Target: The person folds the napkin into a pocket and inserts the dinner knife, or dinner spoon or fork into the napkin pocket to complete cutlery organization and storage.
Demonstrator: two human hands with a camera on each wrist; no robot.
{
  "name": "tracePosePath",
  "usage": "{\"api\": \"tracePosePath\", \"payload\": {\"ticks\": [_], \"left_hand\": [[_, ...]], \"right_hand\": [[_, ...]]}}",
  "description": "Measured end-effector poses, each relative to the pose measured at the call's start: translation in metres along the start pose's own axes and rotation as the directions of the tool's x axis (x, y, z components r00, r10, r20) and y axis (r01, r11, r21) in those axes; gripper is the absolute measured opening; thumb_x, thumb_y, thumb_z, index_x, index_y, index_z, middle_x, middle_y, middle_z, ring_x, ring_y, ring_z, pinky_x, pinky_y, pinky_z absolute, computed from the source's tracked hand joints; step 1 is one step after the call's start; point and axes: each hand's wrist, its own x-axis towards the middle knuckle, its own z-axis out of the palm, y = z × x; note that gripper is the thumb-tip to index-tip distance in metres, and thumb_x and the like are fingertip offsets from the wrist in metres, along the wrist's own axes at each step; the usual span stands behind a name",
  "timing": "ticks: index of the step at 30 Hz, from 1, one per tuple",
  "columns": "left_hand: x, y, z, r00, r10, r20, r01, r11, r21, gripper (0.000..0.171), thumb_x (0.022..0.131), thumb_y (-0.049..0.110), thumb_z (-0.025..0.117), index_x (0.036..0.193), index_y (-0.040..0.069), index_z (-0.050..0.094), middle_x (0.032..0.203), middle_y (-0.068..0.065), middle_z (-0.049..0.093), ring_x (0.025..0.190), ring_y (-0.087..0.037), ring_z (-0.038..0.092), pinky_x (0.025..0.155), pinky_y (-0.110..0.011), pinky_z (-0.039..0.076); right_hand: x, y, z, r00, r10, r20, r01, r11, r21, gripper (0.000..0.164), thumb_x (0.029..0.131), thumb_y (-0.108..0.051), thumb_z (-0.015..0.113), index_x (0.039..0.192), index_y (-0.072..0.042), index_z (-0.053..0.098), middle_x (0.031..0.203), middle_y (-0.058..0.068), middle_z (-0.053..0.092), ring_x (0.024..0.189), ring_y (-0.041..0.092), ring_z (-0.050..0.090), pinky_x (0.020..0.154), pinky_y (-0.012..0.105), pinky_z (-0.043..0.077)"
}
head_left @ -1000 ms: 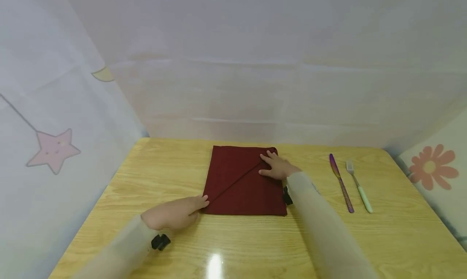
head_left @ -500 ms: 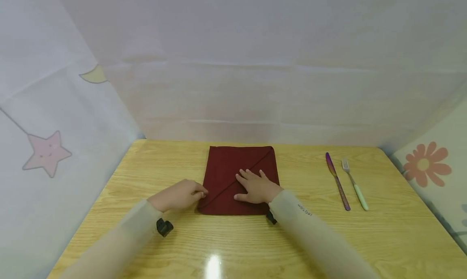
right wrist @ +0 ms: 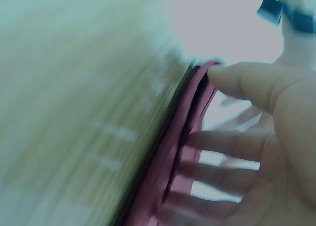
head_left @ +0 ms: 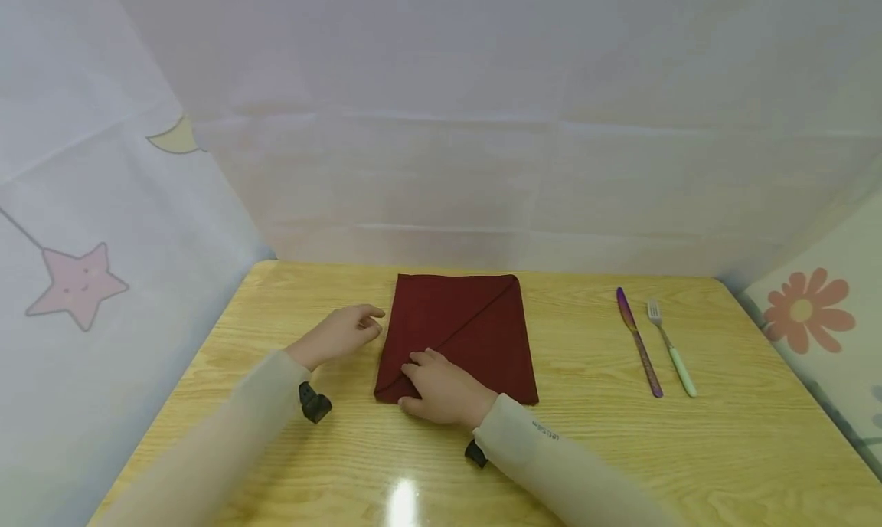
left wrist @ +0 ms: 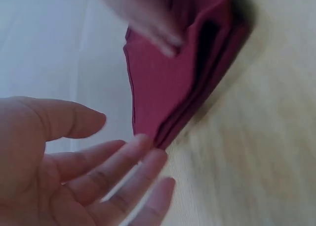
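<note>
A dark red folded cloth lies flat on the wooden table, a diagonal fold edge running from its far right corner to its near left one. My right hand rests on the near left part of the cloth, fingers spread over the diagonal edge. Just off the cloth's left side is my left hand, holding nothing, its fingers loosely bent. In the left wrist view, the stacked layers of the cloth show beyond the relaxed fingers. The right wrist view is blurred, with the layered cloth edge beside the fingertips.
To the right on the table lie a purple knife and a fork with a pale green handle, side by side. Pale sheets with printed shapes hang behind and at both sides.
My right hand has slid from the cloth's far right corner down along the diagonal to its near left part. My left hand has left the near left corner and moved away from me.
</note>
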Motion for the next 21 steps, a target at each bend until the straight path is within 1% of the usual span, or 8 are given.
{"api": "tracePosePath", "payload": {"ticks": [2,5,8,12,15,17,19,21], "left_hand": [[0.011,-0.006,-0.004,1.0,0.001,-0.007,-0.001,0.999,-0.041,0.046,0.108,0.022,0.048,0.147,-0.003,0.047,0.13,-0.022,0.062,0.118,-0.037,0.061,0.092,-0.049,0.054],[0.026,-0.014,-0.008,1.0,-0.006,-0.003,0.005,0.99,-0.138,0.049,0.109,0.023,0.046,0.149,-0.005,0.043,0.137,-0.026,0.057,0.122,-0.04,0.058,0.094,-0.049,0.054],[0.039,-0.02,-0.009,0.999,-0.02,0.025,0.026,0.954,-0.298,0.052,0.11,0.022,0.043,0.153,-0.007,0.035,0.148,-0.03,0.046,0.132,-0.042,0.051,0.099,-0.051,0.051],[0.052,-0.027,-0.007,0.997,-0.056,0.06,0.078,0.88,-0.468,0.055,0.111,0.021,0.039,0.156,-0.007,0.026,0.158,-0.029,0.03,0.143,-0.043,0.037,0.109,-0.052,0.044],[0.06,-0.029,-0.004,0.994,-0.081,0.074,0.109,0.812,-0.574,0.055,0.111,0.018,0.038,0.157,-0.007,0.022,0.161,-0.028,0.024,0.147,-0.041,0.031,0.113,-0.049,0.038],[0.065,-0.029,-0.003,0.992,-0.086,0.088,0.122,0.754,-0.646,0.056,0.111,0.016,0.036,0.158,-0.008,0.017,0.163,-0.029,0.02,0.149,-0.04,0.027,0.116,-0.047,0.035],[0.071,-0.028,-0.001,0.989,-0.102,0.107,0.148,0.683,-0.715,0.056,0.112,0.015,0.034,0.159,-0.007,0.012,0.164,-0.028,0.016,0.151,-0.038,0.023,0.118,-0.046,0.032],[0.076,-0.027,-0.001,0.984,-0.121,0.129,0.176,0.621,-0.764,0.058,0.112,0.015,0.032,0.16,-0.006,0.006,0.165,-0.028,0.011,0.153,-0.038,0.018,0.119,-0.046,0.03]], "right_hand": [[0.003,-0.009,0.0,1.0,-0.017,-0.026,0.017,1.0,-0.02,0.05,0.099,-0.038,0.065,0.135,-0.003,0.064,0.139,0.013,0.06,0.135,0.027,0.051,0.116,0.037,0.036],[0.007,-0.022,-0.001,0.998,-0.027,-0.063,0.022,0.997,-0.08,0.036,0.097,-0.037,0.068,0.111,-0.005,0.073,0.113,0.008,0.07,0.114,0.022,0.063,0.106,0.034,0.045],[0.011,-0.034,-0.001,0.996,0.02,-0.088,-0.028,0.995,-0.1,0.029,0.094,-0.038,0.072,0.09,-0.01,0.072,0.093,0.006,0.067,0.092,0.023,0.065,0.084,0.037,0.056],[0.022,-0.046,-0.001,0.99,0.11,-0.093,-0.119,0.989,-0.09,0.031,0.091,-0.04,0.075,0.09,-0.009,0.072,0.091,0.01,0.064,0.081,0.03,0.066,0.061,0.043,0.058],[0.029,-0.052,-0.002,0.984,0.146,-0.097,-0.158,0.98,-0.119,0.039,0.089,-0.043,0.078,0.103,-0.007,0.074,0.094,0.012,0.065,0.081,0.033,0.068,0.061,0.048,0.059],[0.032,-0.055,-0.002,0.981,0.169,-0.097,-0.181,0.975,-0.127,0.044,0.087,-0.045,0.079,0.108,-0.006,0.074,0.096,0.012,0.066,0.083,0.034,0.068,0.064,0.051,0.06],[0.033,-0.056,-0.003,0.978,0.186,-0.098,-0.198,0.972,-0.126,0.048,0.086,-0.046,0.081,0.111,-0.005,0.073,0.097,0.013,0.066,0.085,0.035,0.068,0.067,0.053,0.06],[0.033,-0.057,-0.003,0.977,0.189,-0.1,-0.201,0.971,-0.126,0.047,0.085,-0.046,0.081,0.108,-0.005,0.074,0.096,0.012,0.065,0.084,0.034,0.068,0.065,0.051,0.06]]}}
